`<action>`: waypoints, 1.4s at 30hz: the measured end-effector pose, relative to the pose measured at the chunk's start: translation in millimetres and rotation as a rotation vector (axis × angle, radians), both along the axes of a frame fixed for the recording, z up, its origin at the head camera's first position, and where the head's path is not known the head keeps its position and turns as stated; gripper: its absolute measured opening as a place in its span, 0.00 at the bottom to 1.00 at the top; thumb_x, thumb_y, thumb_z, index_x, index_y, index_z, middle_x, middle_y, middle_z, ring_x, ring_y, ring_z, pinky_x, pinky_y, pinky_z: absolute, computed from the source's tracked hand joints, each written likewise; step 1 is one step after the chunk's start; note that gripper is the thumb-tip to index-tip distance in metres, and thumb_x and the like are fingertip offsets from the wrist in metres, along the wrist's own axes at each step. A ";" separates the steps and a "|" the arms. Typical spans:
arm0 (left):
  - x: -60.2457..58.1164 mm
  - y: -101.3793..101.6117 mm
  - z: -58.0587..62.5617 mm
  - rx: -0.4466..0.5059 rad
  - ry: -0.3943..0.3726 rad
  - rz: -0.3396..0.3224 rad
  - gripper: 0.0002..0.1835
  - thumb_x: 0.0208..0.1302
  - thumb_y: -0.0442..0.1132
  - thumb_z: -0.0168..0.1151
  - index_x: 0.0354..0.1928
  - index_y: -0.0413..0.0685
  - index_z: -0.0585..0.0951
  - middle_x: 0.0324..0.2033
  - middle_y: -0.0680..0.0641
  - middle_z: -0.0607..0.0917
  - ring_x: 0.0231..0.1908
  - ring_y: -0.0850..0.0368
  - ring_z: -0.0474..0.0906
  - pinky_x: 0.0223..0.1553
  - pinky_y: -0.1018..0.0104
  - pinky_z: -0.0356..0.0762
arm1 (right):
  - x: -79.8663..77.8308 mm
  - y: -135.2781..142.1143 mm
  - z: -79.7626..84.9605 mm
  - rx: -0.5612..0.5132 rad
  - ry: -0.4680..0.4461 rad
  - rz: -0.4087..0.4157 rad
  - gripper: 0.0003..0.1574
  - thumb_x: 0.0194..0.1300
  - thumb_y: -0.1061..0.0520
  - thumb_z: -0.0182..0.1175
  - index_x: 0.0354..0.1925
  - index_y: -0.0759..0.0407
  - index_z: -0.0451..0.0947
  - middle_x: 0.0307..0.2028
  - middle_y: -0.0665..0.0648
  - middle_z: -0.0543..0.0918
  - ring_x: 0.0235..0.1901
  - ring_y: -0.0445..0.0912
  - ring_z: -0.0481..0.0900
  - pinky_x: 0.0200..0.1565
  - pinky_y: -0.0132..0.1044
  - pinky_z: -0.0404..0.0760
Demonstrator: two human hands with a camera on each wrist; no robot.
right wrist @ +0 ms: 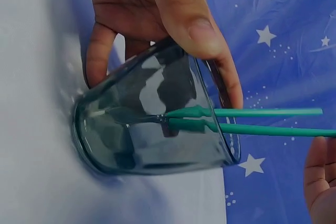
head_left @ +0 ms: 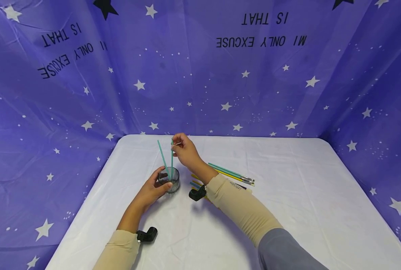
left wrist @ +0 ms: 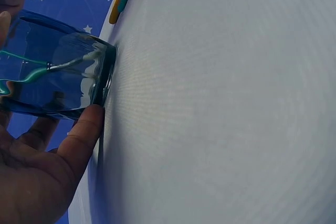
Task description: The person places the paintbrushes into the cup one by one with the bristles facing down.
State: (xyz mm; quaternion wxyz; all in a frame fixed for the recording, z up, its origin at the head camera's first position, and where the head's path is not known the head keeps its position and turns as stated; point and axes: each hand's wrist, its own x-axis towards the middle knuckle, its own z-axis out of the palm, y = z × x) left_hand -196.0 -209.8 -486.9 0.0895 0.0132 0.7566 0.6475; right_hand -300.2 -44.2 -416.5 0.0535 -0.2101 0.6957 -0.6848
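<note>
A clear grey-tinted drinking glass (head_left: 175, 184) stands on the table, with my left hand (head_left: 152, 191) gripping it around the side. Two green paintbrushes are inside it, metal ferrules and bristles down. One paintbrush (head_left: 162, 153) leans against the rim by itself. Above the glass, my right hand (head_left: 186, 152) pinches the upper handle of the other paintbrush (right wrist: 273, 130). In the left wrist view a ferrule (left wrist: 68, 64) shows through the glass wall near the bottom. My right fingertips (right wrist: 317, 166) are partly cut off at the right wrist view's edge.
Under and beyond my right forearm lie several loose paintbrushes (head_left: 232, 173) with green, yellow and blue handles, partly hidden by the sleeve. A white cloth covers the table (head_left: 288, 210). Purple star-printed curtains (head_left: 207, 86) hang behind and at both sides.
</note>
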 end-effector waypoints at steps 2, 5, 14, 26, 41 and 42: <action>-0.4 0.3 -0.5 0.002 0.000 0.004 0.43 0.67 0.40 0.66 0.77 0.54 0.53 0.67 0.34 0.64 0.64 0.39 0.67 0.51 0.61 0.76 | 0.7 -2.2 -0.9 -0.010 0.000 0.000 0.12 0.73 0.68 0.52 0.53 0.64 0.69 0.42 0.56 0.72 0.39 0.47 0.76 0.42 0.42 0.81; -1.0 0.5 -1.8 0.007 0.009 -0.001 0.43 0.67 0.39 0.66 0.77 0.53 0.53 0.66 0.34 0.65 0.62 0.40 0.68 0.50 0.62 0.76 | 0.8 -5.3 -2.7 -0.028 -0.011 -0.001 0.12 0.72 0.69 0.52 0.52 0.65 0.69 0.42 0.58 0.73 0.37 0.44 0.75 0.40 0.39 0.82; -1.2 3.0 -2.3 0.024 0.004 0.002 0.42 0.66 0.38 0.66 0.77 0.54 0.54 0.65 0.34 0.66 0.61 0.42 0.69 0.50 0.60 0.77 | -2.4 -10.2 -8.5 -0.041 -0.083 -0.037 0.12 0.71 0.69 0.53 0.51 0.62 0.71 0.40 0.57 0.73 0.41 0.54 0.77 0.40 0.41 0.82; -1.9 2.7 -2.8 0.026 0.007 0.002 0.42 0.66 0.38 0.66 0.77 0.55 0.55 0.66 0.34 0.66 0.60 0.41 0.69 0.51 0.57 0.76 | -10.4 -6.3 -14.5 0.048 -0.078 0.038 0.23 0.70 0.70 0.52 0.61 0.62 0.70 0.46 0.58 0.77 0.43 0.51 0.80 0.40 0.40 0.81; -1.9 0.2 -2.9 -0.012 0.007 0.014 0.42 0.66 0.39 0.67 0.77 0.53 0.55 0.66 0.34 0.66 0.62 0.40 0.68 0.49 0.64 0.76 | -37.1 49.7 -34.0 0.283 -0.077 0.077 0.17 0.70 0.68 0.54 0.56 0.62 0.73 0.52 0.67 0.76 0.43 0.50 0.78 0.40 0.41 0.80; -1.7 -0.1 -2.3 -0.014 0.006 0.015 0.42 0.66 0.39 0.67 0.77 0.53 0.55 0.66 0.34 0.66 0.62 0.40 0.68 0.49 0.64 0.76 | -39.7 55.1 -35.5 0.301 -0.085 0.078 0.17 0.71 0.68 0.55 0.56 0.62 0.73 0.51 0.66 0.76 0.44 0.52 0.78 0.41 0.42 0.79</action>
